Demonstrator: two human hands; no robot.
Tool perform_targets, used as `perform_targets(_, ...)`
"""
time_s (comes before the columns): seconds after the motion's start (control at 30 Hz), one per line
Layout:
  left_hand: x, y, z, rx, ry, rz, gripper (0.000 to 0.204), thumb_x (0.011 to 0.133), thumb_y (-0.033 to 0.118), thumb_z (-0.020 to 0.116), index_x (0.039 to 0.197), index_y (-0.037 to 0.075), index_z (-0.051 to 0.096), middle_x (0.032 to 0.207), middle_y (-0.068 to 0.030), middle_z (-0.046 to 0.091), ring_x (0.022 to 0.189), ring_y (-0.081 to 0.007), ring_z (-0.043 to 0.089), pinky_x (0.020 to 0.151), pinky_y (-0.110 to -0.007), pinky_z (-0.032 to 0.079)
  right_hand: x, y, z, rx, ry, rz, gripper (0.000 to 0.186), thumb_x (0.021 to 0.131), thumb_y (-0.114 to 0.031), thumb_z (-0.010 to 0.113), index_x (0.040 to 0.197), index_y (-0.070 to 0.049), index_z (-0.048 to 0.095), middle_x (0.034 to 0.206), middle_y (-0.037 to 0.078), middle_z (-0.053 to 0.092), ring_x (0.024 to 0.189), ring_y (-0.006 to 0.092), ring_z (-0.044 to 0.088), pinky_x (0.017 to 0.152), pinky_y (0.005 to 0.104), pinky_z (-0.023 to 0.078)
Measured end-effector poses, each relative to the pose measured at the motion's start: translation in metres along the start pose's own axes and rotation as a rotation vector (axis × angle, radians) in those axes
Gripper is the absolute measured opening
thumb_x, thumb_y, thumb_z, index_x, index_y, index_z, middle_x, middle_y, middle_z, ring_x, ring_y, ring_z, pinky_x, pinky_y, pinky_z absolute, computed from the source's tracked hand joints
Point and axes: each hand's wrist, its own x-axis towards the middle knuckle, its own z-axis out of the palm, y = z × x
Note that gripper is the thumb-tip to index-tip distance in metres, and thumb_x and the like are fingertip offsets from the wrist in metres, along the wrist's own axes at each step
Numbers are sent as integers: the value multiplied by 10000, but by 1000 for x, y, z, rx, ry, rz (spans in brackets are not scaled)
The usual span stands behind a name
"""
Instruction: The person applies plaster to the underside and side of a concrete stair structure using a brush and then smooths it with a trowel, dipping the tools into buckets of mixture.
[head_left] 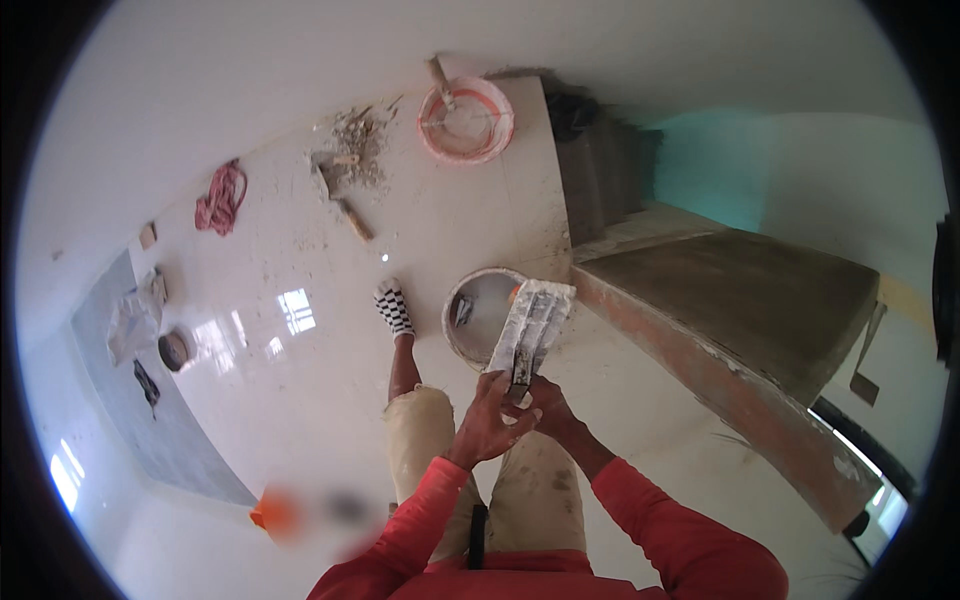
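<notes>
A long flat plastering trowel point(535, 325), smeared with white plaster, slants away from me over a bucket. My left hand point(485, 425) is closed at its near end, with fingers against the dark handle part. My right hand point(556, 408) wraps the same end from the other side; its fingers are partly hidden. Below the blade, the round bucket point(447, 335) holds greyish liquid, with a dark object and an orange bit at its inner edge. The blade covers part of its right side.
A pink-rimmed basin point(425, 140) with whitish residue stands ahead. A wooden-handled tool point(352, 215) lies by debris point(360, 145). Red cloth point(222, 198), a plastic bag point(135, 318) and a round tin point(173, 351) are left. A brown-topped slab point(740, 295) borders the right.
</notes>
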Motion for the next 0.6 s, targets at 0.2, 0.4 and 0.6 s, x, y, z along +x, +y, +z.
perform_targets(0.2,-30,32,-93,215,-158,-86,544,770,303,667,1211,65,455,1094,-150,504,864,-290,595,727,-370,491,-13,-36,-8,-33,399,136,177,835,-187,598,934,-41,586,856,103,646,790,261,634,699,344,486)
perform_targets(0.4,-126,19,-221,846,-348,-334,562,770,450,601,1207,109,509,1174,-175,516,1057,-334,521,913,-420,399,-25,-40,-3,-122,569,447,299,858,-281,571,955,-13,480,740,103,619,592,216,609,585,347,488)
perform_targets(0.6,-137,57,-276,736,-507,-543,414,785,457,590,1050,142,634,980,-133,637,940,-284,605,818,-382,471,-88,-21,49,224,362,852,334,866,-301,539,932,13,447,690,124,588,536,174,575,446,314,480)
